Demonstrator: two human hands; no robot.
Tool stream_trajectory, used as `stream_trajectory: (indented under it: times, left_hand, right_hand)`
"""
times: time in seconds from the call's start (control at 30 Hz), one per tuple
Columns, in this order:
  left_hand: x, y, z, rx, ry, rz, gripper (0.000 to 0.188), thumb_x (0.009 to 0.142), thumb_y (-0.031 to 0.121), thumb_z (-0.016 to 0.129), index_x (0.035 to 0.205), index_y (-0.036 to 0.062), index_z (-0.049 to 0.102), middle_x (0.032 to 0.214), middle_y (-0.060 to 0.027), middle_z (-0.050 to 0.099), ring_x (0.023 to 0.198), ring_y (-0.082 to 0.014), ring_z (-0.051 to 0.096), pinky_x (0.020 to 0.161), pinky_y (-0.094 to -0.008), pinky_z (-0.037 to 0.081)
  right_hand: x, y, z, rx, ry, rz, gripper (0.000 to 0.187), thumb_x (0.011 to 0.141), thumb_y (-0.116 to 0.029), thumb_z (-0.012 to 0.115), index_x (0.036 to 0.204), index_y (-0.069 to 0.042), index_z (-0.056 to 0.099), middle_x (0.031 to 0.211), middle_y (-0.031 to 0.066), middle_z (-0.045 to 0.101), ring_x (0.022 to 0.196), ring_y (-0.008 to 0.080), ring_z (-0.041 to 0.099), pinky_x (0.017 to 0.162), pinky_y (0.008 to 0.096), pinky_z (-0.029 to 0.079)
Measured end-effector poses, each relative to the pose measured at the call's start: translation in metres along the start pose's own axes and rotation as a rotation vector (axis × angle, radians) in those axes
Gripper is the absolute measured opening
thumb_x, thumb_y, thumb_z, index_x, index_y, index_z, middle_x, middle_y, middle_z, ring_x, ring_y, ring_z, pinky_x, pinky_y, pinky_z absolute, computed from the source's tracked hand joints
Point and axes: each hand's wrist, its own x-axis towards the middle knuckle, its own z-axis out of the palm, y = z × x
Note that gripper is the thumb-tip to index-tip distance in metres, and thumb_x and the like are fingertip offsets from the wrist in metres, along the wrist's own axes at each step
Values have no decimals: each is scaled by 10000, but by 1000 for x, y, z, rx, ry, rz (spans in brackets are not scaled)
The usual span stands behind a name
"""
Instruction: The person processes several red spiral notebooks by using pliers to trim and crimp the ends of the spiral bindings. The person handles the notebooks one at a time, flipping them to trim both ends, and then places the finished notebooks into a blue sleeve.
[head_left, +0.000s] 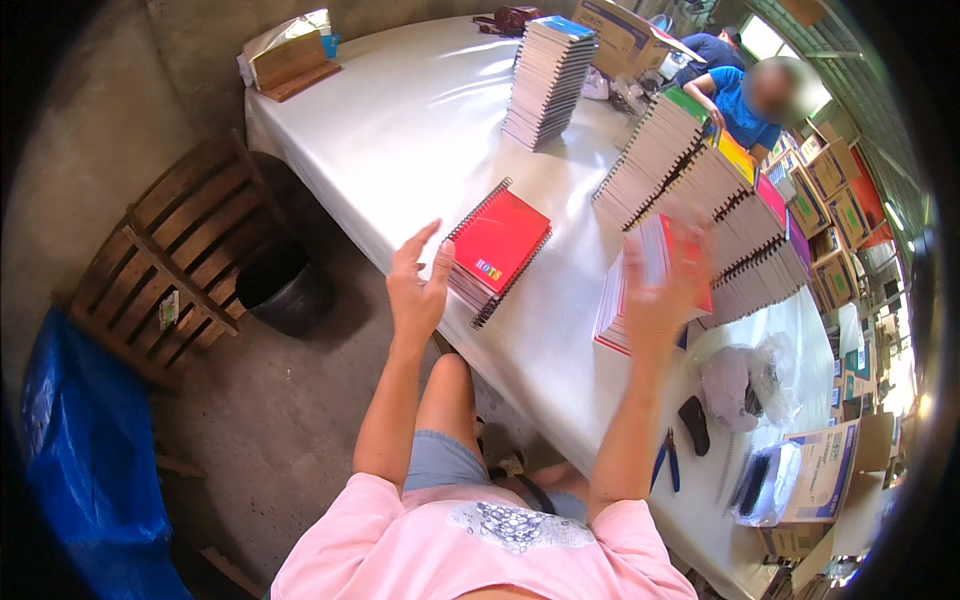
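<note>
Head view: a red stack [502,240] of wire-bound books is lying on the white table [390,130], near the edge where the person is sitting. Its long axis is running slantwise, from the person's side up toward the far right, with coloured lettering at the near end and black coils lining both long sides. The left hand [418,280] is standing open at its near left corner, thumb and fingers spread, grasping nothing; whether the thumb is touching, I can't tell. The right hand [660,295] is blurring over a second red pile [613,310], hiding much of it, so I can't tell whether it is gripping.

Just beyond that pile, tall stacks topped green [650,155], yellow [712,178], pink [742,222] and purple [765,272] are walling off the right side, with a co-worker [738,108] in blue sitting behind them. A blue-topped stack [550,85] is rising farther back. Pliers [672,462], a dark pouch [694,425] and a plastic bag [735,385] are lying to the right. On the floor at left, a black bucket [300,305] is standing beside a wooden rack [190,235].
</note>
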Motion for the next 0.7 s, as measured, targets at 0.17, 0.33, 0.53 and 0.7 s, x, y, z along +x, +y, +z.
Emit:
stream_trajectory:
  times: [0.17, 0.33, 0.53, 0.7]
  left_hand:
    - [-11, 46, -7, 132, 181, 214, 293, 878, 200, 613, 1143, 76, 599, 1182, -85, 574, 1080, -176, 512, 807, -275, 395]
    - [-39, 92, 15, 66, 64, 582, 295, 818, 136, 659, 1090, 40, 595, 1129, -135, 584, 1032, -265, 548, 852, -346, 426]
    - [-92, 131, 63, -43, -236, 759, 337, 784, 121, 671, 1108, 59, 598, 1130, -111, 588, 1084, -294, 536, 971, -424, 376]
    - [-161, 107, 113, 240, -603, 837, 359, 765, 145, 669, 1118, 174, 606, 1158, -18, 569, 1277, -242, 392, 1062, -597, 47]
  right_hand:
    - [-2, 81, -52, -56, -386, 695, 602, 801, -386, 677, 1285, -77, 496, 1078, 175, 589, 986, 321, 567, 862, 402, 432]
    - [-21, 128, -51, 118, -268, 665, 478, 776, -297, 725, 1135, -25, 564, 875, 149, 647, 812, 270, 629, 744, 359, 478]
    - [-49, 57, -97, 412, -121, 525, 240, 740, -39, 717, 946, -31, 594, 811, 129, 665, 685, 233, 662, 586, 332, 496]
    - [-165, 59, -96, 335, -481, 830, 356, 712, -27, 707, 1050, -86, 612, 967, 168, 660, 852, 249, 667, 720, 359, 519]
